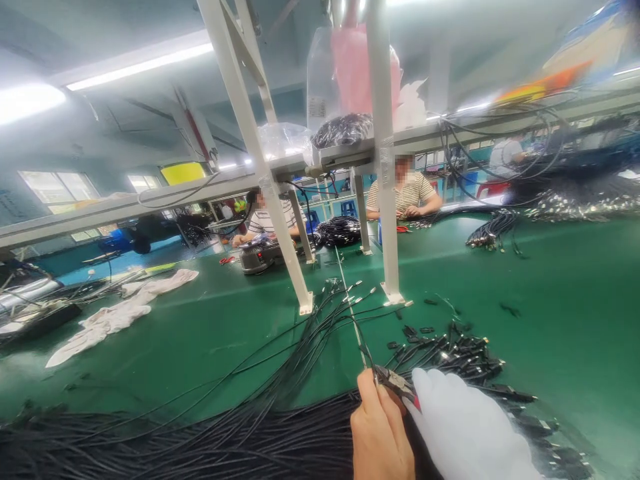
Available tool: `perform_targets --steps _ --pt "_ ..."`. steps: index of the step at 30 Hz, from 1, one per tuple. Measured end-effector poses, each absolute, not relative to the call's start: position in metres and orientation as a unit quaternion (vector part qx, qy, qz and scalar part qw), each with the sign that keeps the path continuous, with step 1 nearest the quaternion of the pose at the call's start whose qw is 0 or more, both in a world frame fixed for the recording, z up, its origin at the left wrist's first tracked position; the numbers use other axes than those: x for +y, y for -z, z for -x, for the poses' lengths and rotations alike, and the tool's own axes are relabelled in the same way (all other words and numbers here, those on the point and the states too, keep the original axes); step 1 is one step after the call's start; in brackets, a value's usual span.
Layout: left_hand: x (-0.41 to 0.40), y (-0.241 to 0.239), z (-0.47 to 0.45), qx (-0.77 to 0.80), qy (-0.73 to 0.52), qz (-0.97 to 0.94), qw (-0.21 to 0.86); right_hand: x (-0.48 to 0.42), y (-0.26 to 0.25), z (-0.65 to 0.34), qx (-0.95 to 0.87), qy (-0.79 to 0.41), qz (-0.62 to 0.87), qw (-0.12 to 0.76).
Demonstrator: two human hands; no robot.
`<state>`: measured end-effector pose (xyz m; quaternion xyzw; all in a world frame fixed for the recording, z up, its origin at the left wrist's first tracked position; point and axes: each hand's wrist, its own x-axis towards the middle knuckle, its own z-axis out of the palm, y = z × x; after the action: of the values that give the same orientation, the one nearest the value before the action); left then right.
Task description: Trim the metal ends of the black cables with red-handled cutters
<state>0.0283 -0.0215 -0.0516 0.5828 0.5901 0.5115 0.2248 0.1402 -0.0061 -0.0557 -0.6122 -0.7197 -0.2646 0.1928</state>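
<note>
My left hand (381,430), bare, pinches a black cable (367,350) near the front edge of the work. In a white glove, my right hand (470,423) is closed around cutting pliers (394,381) with a bit of red handle showing. The plier jaws sit right against my left fingertips, and what lies between them is hidden. Below and to the left spreads a thick bundle of black cables (200,437), with several thin ends (320,333) running forward over the green table. Beside my right hand lies a heap of black cable connectors (455,350) with metal tips.
White posts (387,220) of an overhead shelf stand on the green table (240,333). White cloth gloves (120,317) lie at left, a dark round device (257,259) behind. Two people in striped shirts sit across. Another cable bundle (493,230) lies at back right.
</note>
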Motion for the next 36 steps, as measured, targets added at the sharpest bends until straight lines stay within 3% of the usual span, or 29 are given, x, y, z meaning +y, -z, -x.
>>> perform_targets --steps 13,22,25,28,30,36 --pt "-0.022 0.05 -0.021 0.545 -0.537 -0.593 0.251 -0.013 0.028 -0.157 -0.794 0.127 0.552 0.221" --pt "-0.023 0.048 -0.017 0.534 -0.542 -0.556 0.335 -0.017 -0.039 -0.162 -0.841 -0.162 0.513 0.061" --pt "-0.021 0.04 -0.013 0.498 -0.54 -0.576 0.358 -0.015 -0.018 -0.159 -0.835 -0.097 0.532 0.101" --pt "-0.021 0.03 -0.009 0.497 -0.528 -0.613 0.316 -0.012 0.02 -0.154 -0.773 0.129 0.603 0.151" --pt "-0.021 0.026 -0.008 0.509 -0.53 -0.622 0.269 -0.012 0.039 -0.151 -0.736 0.211 0.619 0.176" --pt "-0.024 0.04 -0.017 0.564 -0.547 -0.587 0.196 -0.01 0.054 -0.146 -0.713 0.269 0.615 0.201"
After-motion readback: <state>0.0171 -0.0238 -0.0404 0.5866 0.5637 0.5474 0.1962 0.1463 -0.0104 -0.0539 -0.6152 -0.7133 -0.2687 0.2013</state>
